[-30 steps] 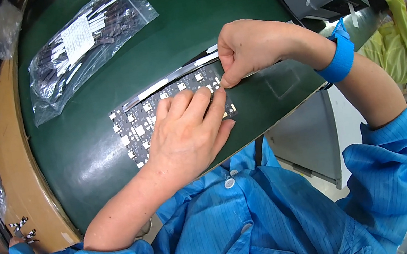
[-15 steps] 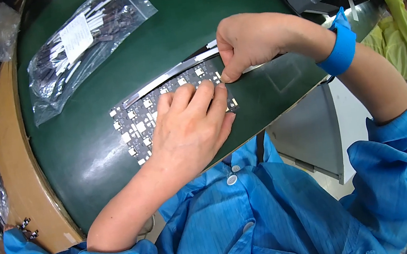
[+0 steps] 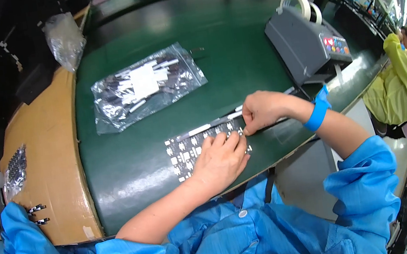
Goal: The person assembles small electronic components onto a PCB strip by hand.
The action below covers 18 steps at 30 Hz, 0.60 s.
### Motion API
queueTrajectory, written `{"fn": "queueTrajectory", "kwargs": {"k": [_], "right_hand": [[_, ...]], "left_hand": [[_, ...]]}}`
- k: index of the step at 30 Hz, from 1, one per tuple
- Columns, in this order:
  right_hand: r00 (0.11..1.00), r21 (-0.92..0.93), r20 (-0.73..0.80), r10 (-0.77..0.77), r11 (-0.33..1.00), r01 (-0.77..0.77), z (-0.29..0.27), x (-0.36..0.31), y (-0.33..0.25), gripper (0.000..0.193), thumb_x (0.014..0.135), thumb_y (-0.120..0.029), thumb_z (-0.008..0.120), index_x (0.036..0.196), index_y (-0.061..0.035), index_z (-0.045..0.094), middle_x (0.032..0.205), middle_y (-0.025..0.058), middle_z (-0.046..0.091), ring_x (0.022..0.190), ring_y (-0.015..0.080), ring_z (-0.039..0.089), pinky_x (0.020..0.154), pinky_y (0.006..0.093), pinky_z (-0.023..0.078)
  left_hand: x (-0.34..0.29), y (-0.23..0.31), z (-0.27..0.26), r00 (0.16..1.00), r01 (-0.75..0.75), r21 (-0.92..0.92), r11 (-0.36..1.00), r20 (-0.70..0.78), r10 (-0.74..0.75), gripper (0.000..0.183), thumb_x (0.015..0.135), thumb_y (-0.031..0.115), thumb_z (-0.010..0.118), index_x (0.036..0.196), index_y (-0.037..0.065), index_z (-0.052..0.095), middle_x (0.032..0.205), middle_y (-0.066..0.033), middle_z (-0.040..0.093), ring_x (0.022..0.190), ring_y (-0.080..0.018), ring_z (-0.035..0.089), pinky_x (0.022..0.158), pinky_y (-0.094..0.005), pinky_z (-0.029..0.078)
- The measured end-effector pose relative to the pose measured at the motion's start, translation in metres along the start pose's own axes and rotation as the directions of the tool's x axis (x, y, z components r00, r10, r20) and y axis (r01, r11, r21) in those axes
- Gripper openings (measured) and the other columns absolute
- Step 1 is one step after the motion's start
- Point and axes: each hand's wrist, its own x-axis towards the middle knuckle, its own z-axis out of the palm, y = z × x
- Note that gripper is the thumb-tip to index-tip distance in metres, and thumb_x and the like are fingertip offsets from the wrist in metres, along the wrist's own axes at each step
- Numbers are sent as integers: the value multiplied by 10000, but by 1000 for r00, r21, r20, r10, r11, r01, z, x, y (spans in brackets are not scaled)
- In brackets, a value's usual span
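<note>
- Resting the left hand palm-down over the five o'clock side of a dark circuit-board panel, fingers bent and loosely spread.
- Curling the right hand down to the panel's two o'clock corner, thumb and fingers drawn in; cannot tell whether the tips meet or pinch anything.
- Bringing both hands close together, right thumb just beside the left fingertips; cannot tell whether touching.
- Wearing a blue wristband on the right wrist, with blue sleeves bunched near the elbows.
- Having the panel, dotted with white parts, flat on the green tabletop, at six o'clock just off the middle of the view.
- Showing a narrow black-and-white strip along the panel's twelve o'clock edge, partly hidden by the right hand.
- Seeing, from the panel, a clear plastic bag of dark and white pieces at eleven o'clock.
- Spotting a grey machine with white rolls on top at two o'clock.
- Showing brown cardboard at nine o'clock, and a person in yellow well apart, between two and three.
</note>
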Motion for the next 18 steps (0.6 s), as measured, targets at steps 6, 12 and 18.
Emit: {"fn": "queueTrajectory", "kwargs": {"k": [6, 12, 18], "right_hand": [[938, 77, -334, -96, 989, 129, -20, 8, -1, 232, 608, -245, 592, 585, -18, 544, 523, 74, 523, 494, 154, 499, 472, 259, 389], [712, 325, -701, 41, 907, 267, -39, 79, 12, 281, 617, -228, 591, 801, -23, 531, 628, 83, 539, 541, 173, 516, 518, 278, 414], [677, 765, -545, 495, 623, 160, -46, 118, 1, 449, 664, -270, 582, 995, -29, 397, 757, 84, 505, 588, 132, 478, 446, 243, 382]], "left_hand": [[1, 3, -4, 998, 67, -75, 995, 1, -67, 280, 657, 205, 524, 878, 37, 486, 775, -76, 433, 718, -220, 428, 616, -317, 342], [7, -25, -31, 942, 241, -46, 969, -230, -245, 342, 620, 217, 562, 902, 53, 458, 799, -100, 435, 747, -244, 438, 626, -328, 342], [-4, -80, -41, 776, 577, 158, 801, -413, -477, 426, 637, 248, 561, 988, 45, 433, 947, -150, 409, 897, -269, 380, 755, -398, 287]]}}
